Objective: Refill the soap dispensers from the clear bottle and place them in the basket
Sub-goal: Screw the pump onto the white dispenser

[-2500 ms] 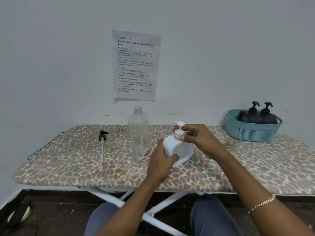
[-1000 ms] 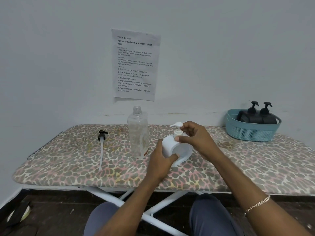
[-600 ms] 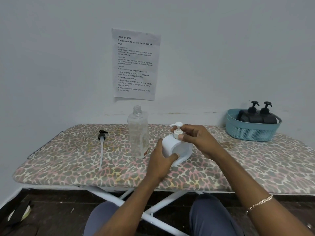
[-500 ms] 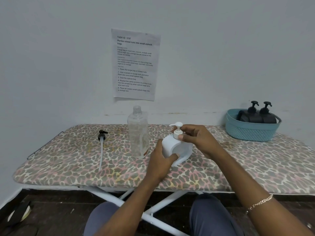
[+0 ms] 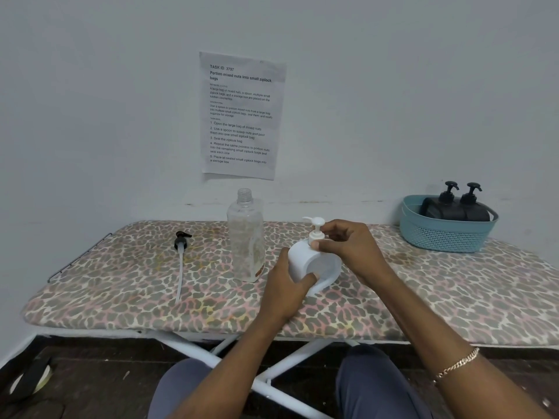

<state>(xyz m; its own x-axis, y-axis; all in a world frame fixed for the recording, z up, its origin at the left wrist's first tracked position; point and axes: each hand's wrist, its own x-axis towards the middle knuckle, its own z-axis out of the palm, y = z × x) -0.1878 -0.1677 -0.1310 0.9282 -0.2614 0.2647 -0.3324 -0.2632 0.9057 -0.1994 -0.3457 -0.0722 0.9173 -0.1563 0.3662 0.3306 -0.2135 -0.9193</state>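
Note:
A white soap dispenser [image 5: 302, 255] stands on the patterned board [image 5: 121, 285] near its middle. My left hand [image 5: 287, 288] grips its body from the front left. My right hand [image 5: 348, 246] pinches the collar of its white pump [image 5: 315, 228] with thumb and fingers. Just left of it the clear bottle [image 5: 246, 237] stands upright with no cap. At the far right a teal basket [image 5: 444, 234] holds two black dispensers [image 5: 456, 204].
A black pump head with a long tube [image 5: 181, 255] lies on the board to the left. A printed sheet [image 5: 240, 116] is taped to the wall behind. The board's white legs [image 5: 211, 358] and my knees are below its front edge.
My right hand has shifted its fingers round the pump collar while the pump nozzle turned from pointing right to pointing left. My left hand kept its hold on the white dispenser.

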